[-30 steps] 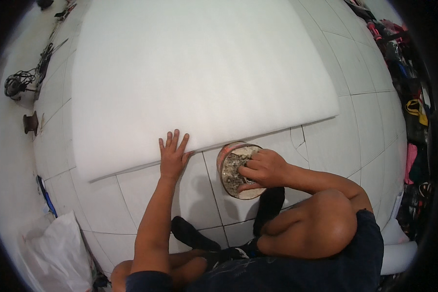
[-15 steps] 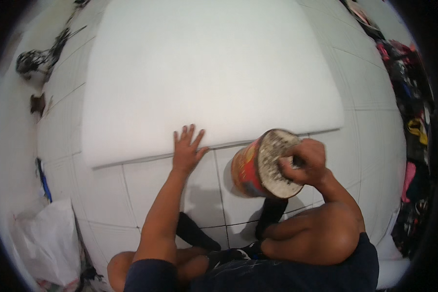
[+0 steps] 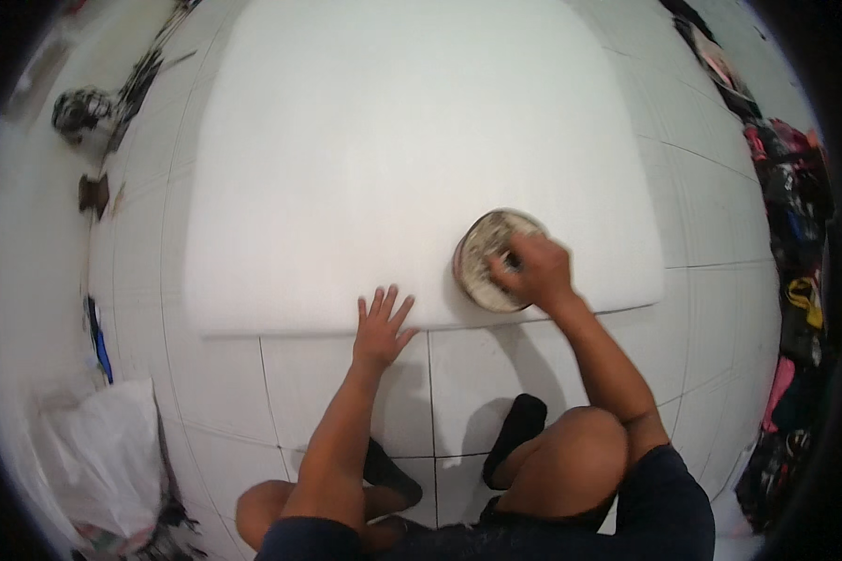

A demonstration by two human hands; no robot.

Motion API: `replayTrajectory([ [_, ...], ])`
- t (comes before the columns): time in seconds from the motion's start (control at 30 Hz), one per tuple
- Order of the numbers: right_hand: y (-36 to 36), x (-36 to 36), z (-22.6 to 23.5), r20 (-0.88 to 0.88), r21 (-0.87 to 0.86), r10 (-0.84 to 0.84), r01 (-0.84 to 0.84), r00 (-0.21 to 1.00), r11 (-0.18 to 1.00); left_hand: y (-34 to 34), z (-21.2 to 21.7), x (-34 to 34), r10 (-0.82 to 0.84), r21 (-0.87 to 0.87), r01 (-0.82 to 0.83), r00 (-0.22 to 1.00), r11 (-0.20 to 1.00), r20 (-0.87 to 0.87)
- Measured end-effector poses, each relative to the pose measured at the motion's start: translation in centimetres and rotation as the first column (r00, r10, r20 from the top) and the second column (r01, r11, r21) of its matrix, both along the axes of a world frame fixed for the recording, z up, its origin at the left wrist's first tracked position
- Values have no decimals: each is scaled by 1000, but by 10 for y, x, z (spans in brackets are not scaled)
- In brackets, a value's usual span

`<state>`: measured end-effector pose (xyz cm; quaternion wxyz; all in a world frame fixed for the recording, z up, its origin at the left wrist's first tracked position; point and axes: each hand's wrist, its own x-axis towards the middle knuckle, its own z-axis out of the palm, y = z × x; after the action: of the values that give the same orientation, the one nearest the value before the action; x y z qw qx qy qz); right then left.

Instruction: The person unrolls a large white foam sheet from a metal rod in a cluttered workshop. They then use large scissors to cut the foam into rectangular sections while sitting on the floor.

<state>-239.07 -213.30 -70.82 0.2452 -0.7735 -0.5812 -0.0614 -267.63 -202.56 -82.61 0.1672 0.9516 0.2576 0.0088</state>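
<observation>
A thick white sheet (image 3: 374, 159), which looks like foam, lies flat in front of me. My left hand (image 3: 381, 329) rests palm down on its near edge, fingers spread and holding nothing. My right hand (image 3: 543, 273) is closed on a dark grip at the centre of a round tin (image 3: 482, 280) whose top is filled with something rough and grey-white, like cement. The tin is upright over the sheet's near right part. Whether its base touches the sheet is hard to tell.
Under the sheet runs a white tiled floor (image 3: 337, 397). At the lower left sits a white plastic sack (image 3: 108, 458). A dark tangled bundle (image 3: 84, 112) stands by the left wall, and piled coloured items (image 3: 795, 215) line the right side. My feet in dark socks are near the sheet.
My right hand has brought the tin from above the tiles, where it was tilted, forward and left over the sheet. The left hand stays spread on the edge. The view has shifted slightly.
</observation>
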Motion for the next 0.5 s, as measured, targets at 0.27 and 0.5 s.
replayTrajectory([
  [0.27, -60, 9, 109, -484, -499, -79, -200, 872, 844, -15, 167, 21, 157, -332, -215, 969, 918, -192],
  [0.5, -310, -61, 292, -560, -713, -749, 256, 354, 653, -75, 434, -47, -100, -649, -328, 841, 686, -531],
])
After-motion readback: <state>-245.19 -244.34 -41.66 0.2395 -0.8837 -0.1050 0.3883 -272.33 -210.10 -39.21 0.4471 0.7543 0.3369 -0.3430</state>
